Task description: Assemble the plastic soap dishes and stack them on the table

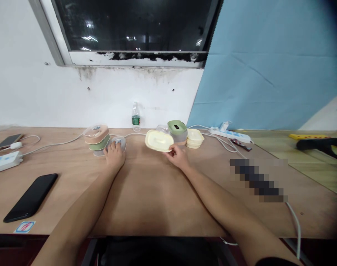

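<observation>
Between the fingers and thumb of my right hand point(179, 157) is a cream, shallow plastic piece like a box lid point(159, 141), tilted and held by its right edge above the table. My left hand point(115, 157) has its fingers curled over a grey, clear-topped container point(122, 142); its lower part is hidden. Just left of that hand is a stack of similar containers, with a peach one point(96, 133) over a green one point(103, 142) and grey below. Behind my right hand stand a green piece with a dark slot point(177, 127), a grey container point(180, 138) and several stacked cream pieces point(195, 137).
A water bottle point(136, 117) stands by the wall. Phones point(31, 197) point(9, 141) and a power strip point(4, 162) lie at left. Another power strip point(232, 134) with cables and a pixelated dark object point(258, 180) are at right.
</observation>
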Motion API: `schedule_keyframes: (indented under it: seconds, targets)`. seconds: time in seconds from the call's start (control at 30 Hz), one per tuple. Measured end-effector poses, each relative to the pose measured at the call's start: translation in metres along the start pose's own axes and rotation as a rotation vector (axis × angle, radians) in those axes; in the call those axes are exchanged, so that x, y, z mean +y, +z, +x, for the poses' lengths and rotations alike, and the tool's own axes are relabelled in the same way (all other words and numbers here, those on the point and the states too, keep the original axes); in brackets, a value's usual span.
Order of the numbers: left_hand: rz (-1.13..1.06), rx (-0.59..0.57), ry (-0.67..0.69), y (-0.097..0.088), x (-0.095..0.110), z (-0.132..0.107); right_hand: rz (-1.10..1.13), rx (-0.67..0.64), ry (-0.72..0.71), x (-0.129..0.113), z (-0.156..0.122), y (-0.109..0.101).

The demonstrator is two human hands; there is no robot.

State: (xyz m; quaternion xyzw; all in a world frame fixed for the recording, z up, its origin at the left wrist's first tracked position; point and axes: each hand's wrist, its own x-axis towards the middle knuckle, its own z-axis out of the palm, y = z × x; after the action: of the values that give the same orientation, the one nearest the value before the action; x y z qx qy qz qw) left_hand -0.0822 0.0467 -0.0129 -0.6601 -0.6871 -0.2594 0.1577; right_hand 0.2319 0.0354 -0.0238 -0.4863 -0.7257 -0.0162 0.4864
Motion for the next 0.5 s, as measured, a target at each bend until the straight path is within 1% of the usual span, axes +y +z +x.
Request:
schedule_keyframes:
  seconds: [0.07,0.13,0.2,0.27,0.33,0.4,0.43,0.5]
  targets:
    - [-0.007,0.035,-0.003,-0.001,-0.001,0.001,0.042,-0.118,-0.062,-0.013,-0.003,0.004]
    - [-0.058,0.07,0.068,-0.004,-0.001,0.002,0.091,-0.188,-0.077,-0.023,-0.004,0.006]
    - [-0.156,0.046,0.238,-0.007,0.002,0.002,0.127,-0.212,-0.065,-0.028,-0.004,0.006]
    - [-0.252,-0.025,0.442,-0.009,0.009,0.0,0.145,-0.214,-0.045,-0.029,-0.004,0.005]
    - [-0.319,-0.07,0.582,-0.012,0.017,-0.003,0.149,-0.21,-0.032,-0.027,-0.003,0.004]
    - [-0.377,-0.075,0.634,-0.013,0.024,-0.006,0.15,-0.206,-0.034,-0.025,-0.003,0.002]
    - [-0.407,-0.071,0.631,-0.013,0.026,-0.008,0.154,-0.208,-0.039,-0.025,-0.003,0.001]
    - [-0.471,-0.072,0.572,-0.013,0.027,-0.009,0.146,-0.213,-0.038,-0.026,-0.003,-0.001]
